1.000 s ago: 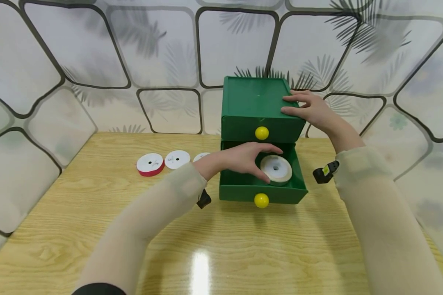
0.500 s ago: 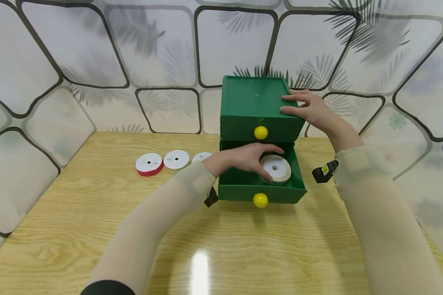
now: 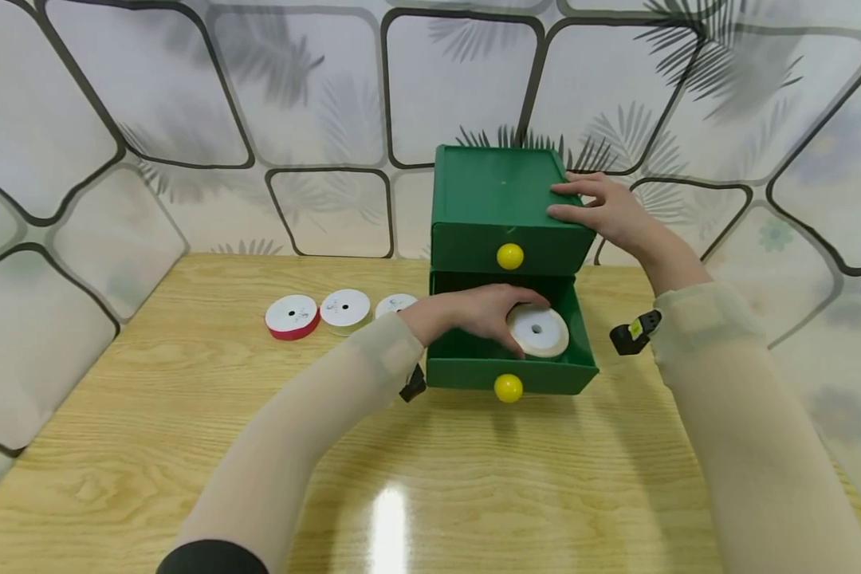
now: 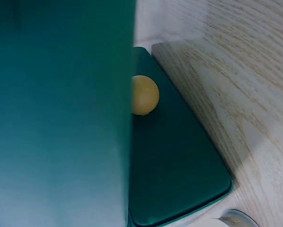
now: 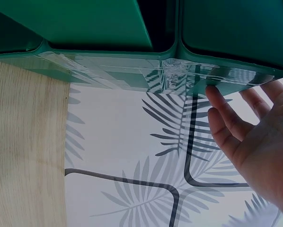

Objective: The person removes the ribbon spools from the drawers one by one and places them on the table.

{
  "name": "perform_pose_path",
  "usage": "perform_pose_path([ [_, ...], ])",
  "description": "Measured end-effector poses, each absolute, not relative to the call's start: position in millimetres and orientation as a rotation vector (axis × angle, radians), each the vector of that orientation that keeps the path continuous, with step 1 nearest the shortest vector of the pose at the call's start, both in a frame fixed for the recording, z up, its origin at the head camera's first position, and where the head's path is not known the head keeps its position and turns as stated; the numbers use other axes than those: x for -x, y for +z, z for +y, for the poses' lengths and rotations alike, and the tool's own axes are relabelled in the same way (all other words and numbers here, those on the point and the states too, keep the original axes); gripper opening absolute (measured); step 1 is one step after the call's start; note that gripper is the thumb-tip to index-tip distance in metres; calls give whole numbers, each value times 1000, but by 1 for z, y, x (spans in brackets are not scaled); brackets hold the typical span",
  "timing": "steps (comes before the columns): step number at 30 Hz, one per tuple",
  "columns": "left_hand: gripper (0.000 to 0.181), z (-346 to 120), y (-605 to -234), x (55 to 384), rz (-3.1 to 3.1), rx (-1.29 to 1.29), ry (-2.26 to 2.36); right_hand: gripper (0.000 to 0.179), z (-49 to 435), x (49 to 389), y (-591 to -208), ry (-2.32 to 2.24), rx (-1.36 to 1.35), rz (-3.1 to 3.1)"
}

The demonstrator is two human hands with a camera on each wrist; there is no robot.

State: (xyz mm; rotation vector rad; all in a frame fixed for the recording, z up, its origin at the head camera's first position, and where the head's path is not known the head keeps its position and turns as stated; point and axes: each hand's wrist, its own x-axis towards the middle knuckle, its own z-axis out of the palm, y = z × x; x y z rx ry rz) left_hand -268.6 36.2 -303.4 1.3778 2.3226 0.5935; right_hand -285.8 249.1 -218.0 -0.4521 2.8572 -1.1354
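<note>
A small green two-drawer cabinet [image 3: 495,187] stands on the table with its lower drawer [image 3: 466,373] pulled out. Inside that drawer lies a white-faced ribbon spool [image 3: 551,333] with a cream edge. My left hand [image 3: 473,312] reaches in from the left, thumb and fingers curved round the spool's left side; the far fingertips are hidden. In the left wrist view, green plastic blocks sight of this hand. My right hand [image 3: 610,215] rests on the cabinet's top right edge with fingers extended. The right wrist view shows several fingers [image 5: 225,106] against the side wall.
On the table left of the cabinet sit a red ribbon spool [image 3: 292,317], a pale-edged spool [image 3: 346,311] and a third spool [image 3: 395,304] partly behind the left forearm. Yellow round knobs [image 3: 509,256] are on both drawers. A patterned backdrop [image 3: 316,96] rises behind the table.
My left hand has moved slightly right and lower in the drawer, and its thumb and fingers have closed in round the spool. The right hand has stayed on the cabinet.
</note>
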Motion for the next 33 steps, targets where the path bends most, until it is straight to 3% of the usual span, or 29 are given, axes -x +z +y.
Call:
perform_pose_path([
  [33,71,30,-295,262,2327,-1404,709,62,250,287,-219,-1136,453,2857],
])
